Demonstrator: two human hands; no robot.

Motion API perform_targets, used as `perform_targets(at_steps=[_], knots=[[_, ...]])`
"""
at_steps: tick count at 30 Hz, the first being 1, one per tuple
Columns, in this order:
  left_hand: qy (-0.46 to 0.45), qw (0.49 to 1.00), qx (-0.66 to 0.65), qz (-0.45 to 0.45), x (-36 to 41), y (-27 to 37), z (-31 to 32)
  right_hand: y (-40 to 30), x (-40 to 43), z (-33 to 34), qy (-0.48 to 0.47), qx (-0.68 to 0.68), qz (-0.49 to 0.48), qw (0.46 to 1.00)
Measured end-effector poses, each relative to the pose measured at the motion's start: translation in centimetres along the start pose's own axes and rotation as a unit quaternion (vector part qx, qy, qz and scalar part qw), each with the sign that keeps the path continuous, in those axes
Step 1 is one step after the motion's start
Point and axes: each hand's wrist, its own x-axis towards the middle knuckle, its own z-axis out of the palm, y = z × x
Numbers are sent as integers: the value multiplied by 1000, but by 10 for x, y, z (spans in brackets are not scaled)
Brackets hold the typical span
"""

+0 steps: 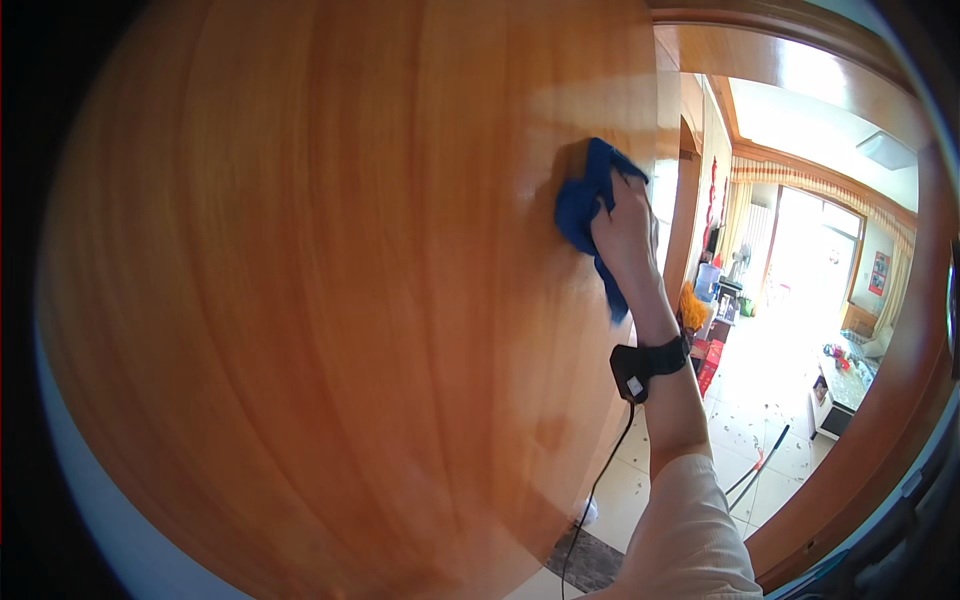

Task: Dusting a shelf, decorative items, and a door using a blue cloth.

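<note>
A large wooden door (337,285) with vertical grain fills most of the view. My right hand (624,225) is raised near the door's far vertical edge and grips a blue cloth (581,206). The cloth is bunched against the wood, with one corner hanging below the hand. A black wrist strap (664,358) with a small box (630,375) sits on my right wrist, and a black cable (606,469) hangs from it. My left hand is out of view.
A wooden door frame (847,484) borders the opening on the right. Beyond it, long thin handles (759,469) lie on a tiled floor (739,420) strewn with small bits. Red boxes (709,366), an orange duster (691,307) and a low table (836,397) stand in that room.
</note>
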Motion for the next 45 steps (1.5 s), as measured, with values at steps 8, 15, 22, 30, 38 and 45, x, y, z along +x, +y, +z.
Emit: perform_targets(at_steps=[8,15,22,30,38,45], knots=[[-25,1000,-4,-19,-4,15,-7,3,27,-5,-2,-1,8,1000],[-25,999,8,-27,-2,19,-5,-6,51,-16,-18,-4,37,999],[-35,998,-30,-43,-8,17,-17,-8,-4,8,7,-16,-3,1000],[-39,996,-71,-38,-8,6,-25,-164,77,1,-25,182,23,983],[-52,986,-158,-13,3,1,-29,-281,-2,-66,-50,251,-421,870],[-101,973,-205,-7,22,14,-17,-67,120,-13,101,-30,-176,979]])
